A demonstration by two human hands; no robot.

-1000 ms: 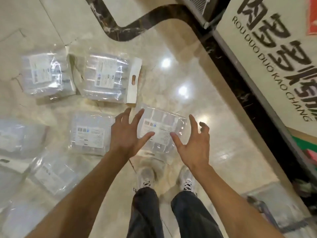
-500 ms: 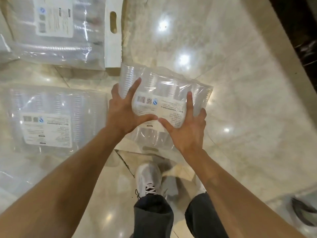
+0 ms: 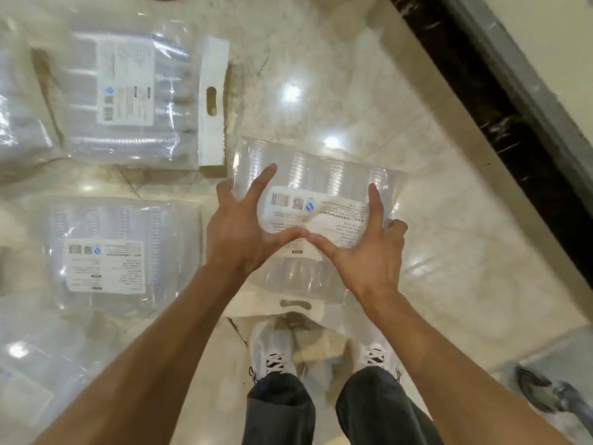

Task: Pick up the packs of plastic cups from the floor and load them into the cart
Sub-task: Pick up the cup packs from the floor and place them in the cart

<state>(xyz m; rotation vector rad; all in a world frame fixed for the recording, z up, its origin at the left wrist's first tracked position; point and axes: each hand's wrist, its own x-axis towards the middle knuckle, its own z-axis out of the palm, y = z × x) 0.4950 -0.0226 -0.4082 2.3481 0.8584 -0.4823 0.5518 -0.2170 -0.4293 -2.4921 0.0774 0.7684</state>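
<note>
The glossy cream marble floor (image 3: 433, 220) fills the view, and it carries several clear plastic-wrapped packs of stacked cups. The biggest of them, the clear film pack with a white cardboard hanger strip (image 3: 128, 97), lies at upper left; below it the clear film pack with a white printed label (image 3: 106, 252) lies flat, well apart from your hands. The one you want, the clear film-wrapped pack of ribbed plastic cups with a barcode label (image 3: 317, 187), sits between your hands just ahead of your pale sneakers (image 3: 272, 351), its own slotted hanger tab pointing back toward you. Whether it is clear of the floor you cannot tell from here. Your left hand (image 3: 239, 234) wraps its left edge, fingers (image 3: 261, 181) spread over the top film and thumb pressed on the label; your right hand (image 3: 369, 248) clamps the right side the same way, index finger straight up the wrapper, the other fingers curled around the edge. The two thumbs nearly touch at the middle. Expect it to be very light but bulky, the film slick and loose, the cups inside thin and easy to crush. So hold at the two short sides, where the stacked rims give stiffness, and squeeze gently rather than pinching the film. No cart is in view.
</note>
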